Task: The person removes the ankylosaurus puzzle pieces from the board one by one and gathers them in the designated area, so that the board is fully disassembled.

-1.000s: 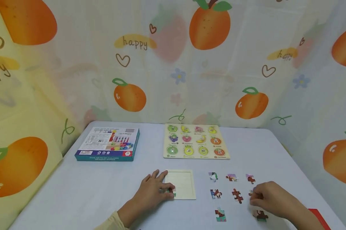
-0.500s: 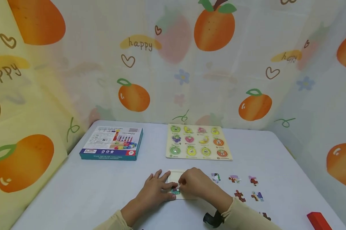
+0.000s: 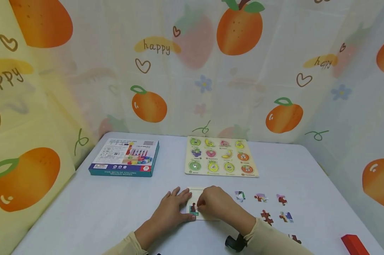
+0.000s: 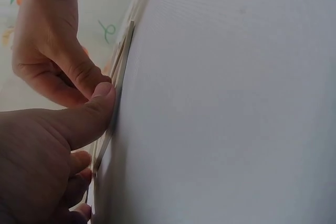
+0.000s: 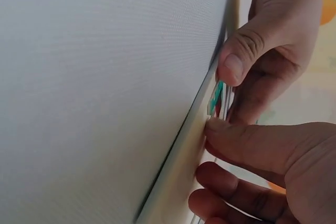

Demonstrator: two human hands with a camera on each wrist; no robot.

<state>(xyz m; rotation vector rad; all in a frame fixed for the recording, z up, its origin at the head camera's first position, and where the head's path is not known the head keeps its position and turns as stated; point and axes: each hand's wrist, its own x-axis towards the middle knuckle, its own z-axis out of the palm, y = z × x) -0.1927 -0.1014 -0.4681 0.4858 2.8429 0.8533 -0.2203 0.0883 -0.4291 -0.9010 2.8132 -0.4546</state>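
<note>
A shallow light wood puzzle tray (image 3: 195, 193) lies flat in front of me. My left hand (image 3: 169, 209) rests at its left side, fingers spread along the rim, thumb (image 4: 102, 93) pressing the near edge. In the tray's near left corner sit brown and teal puzzle pieces (image 3: 193, 209), partly hidden by my right hand (image 3: 222, 203). That hand reaches over the tray with thumb and index finger pinching a small piece there. The piece itself is mostly covered. In the right wrist view, a teal piece edge (image 5: 213, 98) shows between the two thumbs.
Several loose puzzle pieces (image 3: 266, 217) lie to the right of the tray; my right arm may cover others. Behind stand a fruit puzzle board (image 3: 221, 157) and a boxed bead set (image 3: 125, 157). A red block (image 3: 354, 244) lies at front right.
My right hand has come from the loose pieces at right to the tray, staying there over the last half second. The left index finger has lifted off the piece towards the rim.
</note>
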